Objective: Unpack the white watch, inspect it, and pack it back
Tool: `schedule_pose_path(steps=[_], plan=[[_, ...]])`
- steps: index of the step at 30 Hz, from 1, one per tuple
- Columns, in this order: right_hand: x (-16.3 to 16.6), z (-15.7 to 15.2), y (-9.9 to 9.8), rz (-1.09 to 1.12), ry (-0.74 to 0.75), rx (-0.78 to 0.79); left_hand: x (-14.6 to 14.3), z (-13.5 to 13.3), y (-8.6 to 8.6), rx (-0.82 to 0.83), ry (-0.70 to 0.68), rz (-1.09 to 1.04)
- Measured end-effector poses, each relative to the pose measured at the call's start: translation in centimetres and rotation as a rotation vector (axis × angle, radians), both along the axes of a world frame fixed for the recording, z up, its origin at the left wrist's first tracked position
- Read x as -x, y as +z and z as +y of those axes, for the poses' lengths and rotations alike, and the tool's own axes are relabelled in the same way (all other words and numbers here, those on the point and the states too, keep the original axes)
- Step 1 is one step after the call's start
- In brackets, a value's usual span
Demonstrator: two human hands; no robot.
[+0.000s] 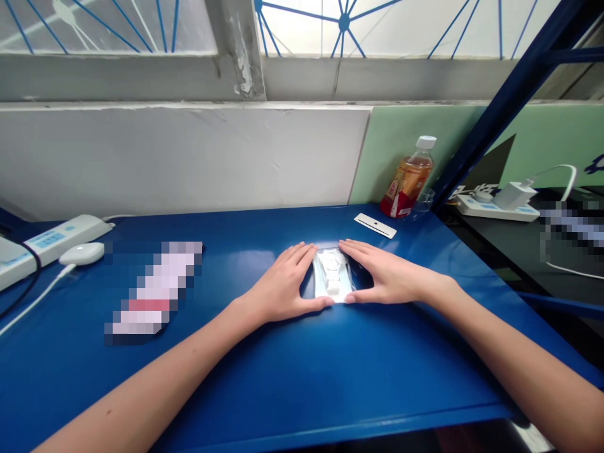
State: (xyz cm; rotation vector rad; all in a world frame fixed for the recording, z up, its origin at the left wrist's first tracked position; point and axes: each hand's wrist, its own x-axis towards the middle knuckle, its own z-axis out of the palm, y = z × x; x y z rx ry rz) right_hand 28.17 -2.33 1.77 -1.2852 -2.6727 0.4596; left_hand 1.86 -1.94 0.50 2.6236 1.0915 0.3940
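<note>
A small clear plastic packet point(333, 274) lies on the blue table, with a white item inside whose kind I cannot make out. Along its left side rests my left hand point(287, 283), thumb spread from the stretched fingers, the tips at the packet's edge. My right hand point(380, 274) mirrors it on the right side, fingers extended and thumb apart at the near corner. Both hands are open and frame the packet between them. Whether the fingertips press on its edges or only lie against them cannot be told.
On the blue table point(264, 377) a white card with a slot point(375, 226) lies near a drink bottle point(408, 179). To the left are a blurred-out flat object point(158, 289), a white charger point(82, 253) and a power strip point(51, 245). A blue metal post point(491, 107) rises at right.
</note>
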Motion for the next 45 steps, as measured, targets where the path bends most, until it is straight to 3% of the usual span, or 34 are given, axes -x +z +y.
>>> schedule_pose_path(steps=[26, 38, 45], plan=[[-0.46, 0.03, 0.07, -0.02, -0.084, 0.005, -0.11, -0.05, -0.08, -0.011, -0.005, 0.007], [-0.3, 0.2, -0.16, 0.009, -0.018, 0.007, -0.18, -0.03, 0.16, -0.023, -0.023, 0.045], [-0.49, 0.45, 0.04, 0.095, -0.025, -0.161, -0.07, -0.21, -0.02, -0.044, -0.01, 0.06]])
